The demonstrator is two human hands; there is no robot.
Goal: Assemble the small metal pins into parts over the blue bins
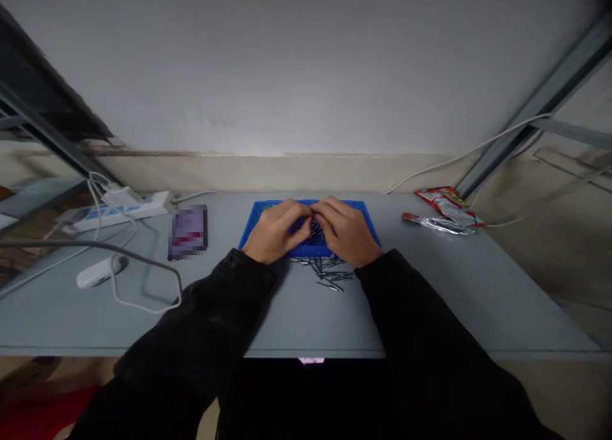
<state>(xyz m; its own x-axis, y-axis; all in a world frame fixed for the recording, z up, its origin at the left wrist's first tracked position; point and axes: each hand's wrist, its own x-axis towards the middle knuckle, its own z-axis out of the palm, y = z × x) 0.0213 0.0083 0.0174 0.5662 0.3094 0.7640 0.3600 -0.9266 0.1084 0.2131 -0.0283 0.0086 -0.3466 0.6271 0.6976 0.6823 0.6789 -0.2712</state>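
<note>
Both hands meet above a shallow blue plastic tray (306,251) near the back of the table. My left hand (280,229) is closed, its thumb and fingers pinched together over the tray's middle. Fingertip to fingertip with it, my right hand (345,231) is closed in a pinch too. Whatever lies between the fingertips is too small and too hidden to name. Dark, thin metal pieces like screws or rivets show inside the tray between the hands. Several more thin metal pieces (329,275) lie loose on the table just in front of the tray.
On the left are a white power strip (129,212) with a plugged-in charger, a blurred purple object (188,229), a white rounded case (98,272) and looping cables. Red snack wrappers (444,204) and a silvery packet (442,224) lie back right. A wall (306,76) stands behind the table.
</note>
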